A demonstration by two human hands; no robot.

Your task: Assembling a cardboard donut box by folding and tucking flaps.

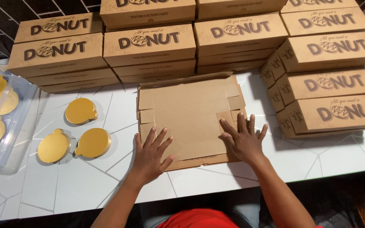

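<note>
On the white table [85,185], left hand [151,154] and right hand [243,139] spread, seemingly pressed flat on an unfolded cardboard box [189,109].

Matt cardboard box blank [189,114], glossy gold discs [81,111]

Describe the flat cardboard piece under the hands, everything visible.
The flat cardboard blank is plain brown, unfolded, with creases, side tabs and notched flaps. It lies flat on the white table, its far edge near the stacked brown boxes. The left hand and right hand rest palm down, fingers spread, on its near part.
</note>
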